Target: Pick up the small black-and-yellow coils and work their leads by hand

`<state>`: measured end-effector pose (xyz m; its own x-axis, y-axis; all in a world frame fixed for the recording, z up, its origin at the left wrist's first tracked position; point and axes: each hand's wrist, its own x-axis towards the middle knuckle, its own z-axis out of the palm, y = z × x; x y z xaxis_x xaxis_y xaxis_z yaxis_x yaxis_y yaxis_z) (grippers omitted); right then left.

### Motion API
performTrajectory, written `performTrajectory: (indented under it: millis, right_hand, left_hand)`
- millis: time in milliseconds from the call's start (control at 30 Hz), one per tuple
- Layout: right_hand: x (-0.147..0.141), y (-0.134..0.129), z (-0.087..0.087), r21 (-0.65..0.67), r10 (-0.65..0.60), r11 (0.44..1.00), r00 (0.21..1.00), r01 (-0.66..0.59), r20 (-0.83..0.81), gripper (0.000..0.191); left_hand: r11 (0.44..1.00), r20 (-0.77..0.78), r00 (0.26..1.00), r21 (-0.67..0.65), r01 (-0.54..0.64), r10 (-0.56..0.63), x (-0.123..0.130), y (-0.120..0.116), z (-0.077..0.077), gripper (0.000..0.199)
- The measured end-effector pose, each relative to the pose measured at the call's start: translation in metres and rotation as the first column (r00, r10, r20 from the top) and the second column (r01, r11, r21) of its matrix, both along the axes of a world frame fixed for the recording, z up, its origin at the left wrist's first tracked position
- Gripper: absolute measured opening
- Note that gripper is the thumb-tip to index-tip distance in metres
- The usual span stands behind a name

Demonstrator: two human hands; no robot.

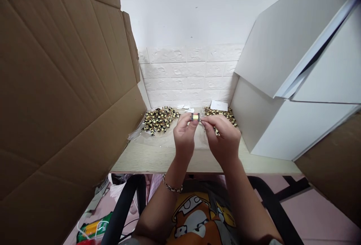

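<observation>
Above the table, my left hand grips a small black and yellow coil part between thumb and fingers. My right hand is pinched at the part's right end; what its fingertips hold there is too small to make out. Behind and left of my hands lies a pile of similar black and yellow parts on clear plastic. A second pile sits at the back right, partly hidden by my right hand.
Tall cardboard stands on the left. White boxes rise on the right. A white card lies on the right pile, near the white brick-pattern wall. The pale table ends before my lap.
</observation>
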<state>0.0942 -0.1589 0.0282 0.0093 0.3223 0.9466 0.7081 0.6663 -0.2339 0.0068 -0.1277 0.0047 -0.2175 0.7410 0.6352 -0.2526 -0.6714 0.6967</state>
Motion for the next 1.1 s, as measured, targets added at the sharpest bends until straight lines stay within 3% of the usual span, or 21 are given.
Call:
performTrajectory:
  millis: [167,367,800,933,1100]
  right_hand:
    - [0.002,0.001,-0.002,-0.024,-0.027,0.999,0.999,0.028,0.047,0.011]
    - [0.005,0.004,-0.004,-0.104,-0.031,0.994,0.995,0.041,0.09,0.013]
    - [0.0,0.006,-0.01,-0.098,-0.116,0.988,0.991,0.122,0.068,0.012]
    - [0.001,0.005,-0.009,-0.096,-0.113,0.988,0.991,0.12,0.069,0.012]
    - [0.001,0.004,-0.008,-0.102,-0.102,0.989,0.993,0.108,0.057,0.012]
  left_hand:
    - [0.969,-0.15,0.96,0.104,-0.222,0.236,-0.008,0.002,-0.002,0.01]
    - [0.913,-0.286,0.878,0.263,-0.313,0.384,-0.016,0.006,-0.003,0.009]
    - [0.848,-0.395,0.756,0.337,-0.409,0.521,-0.021,0.01,-0.005,0.012]
    - [0.771,-0.392,0.67,0.413,-0.485,0.631,-0.021,0.009,-0.005,0.01]
    - [0.62,-0.321,0.536,0.51,-0.597,0.781,-0.019,0.007,-0.005,0.008]
